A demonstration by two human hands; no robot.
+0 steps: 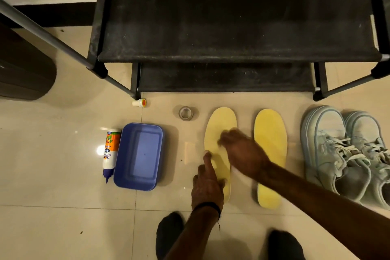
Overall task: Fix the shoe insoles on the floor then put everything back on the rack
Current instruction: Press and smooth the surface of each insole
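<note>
Two dark-socked feet stand at the bottom edge of the view on the pale tiled floor. Just above them the left hand, a black band at its wrist, rests on the heel half of the left insole — its index finger lies straight along the insole's left edge and the other fingers curl loosely, grasping nothing. The right hand reaches across from the right and lies over the middle of the same insole; it is blurred, its fingers look relaxed and spread on the yellow surface, with nothing in its grip.

Both insoles lie flat on the floor, toes toward the rack. The right insole is just beside the first, a strip of tile between them, and the right forearm crosses over its lower half. To its right a pair of pale blue-grey lace-up shoes sit side by side, touching each other.

Left of the insoles a blue plastic tray sits upright, and a glue bottle lies against its left wall, nozzle pointing toward the camera. A roll of clear tape lies near the toe of the left insole — apart from it. A small cap lies by the rack's front left leg. The black shoe rack fills the top of the view.
</note>
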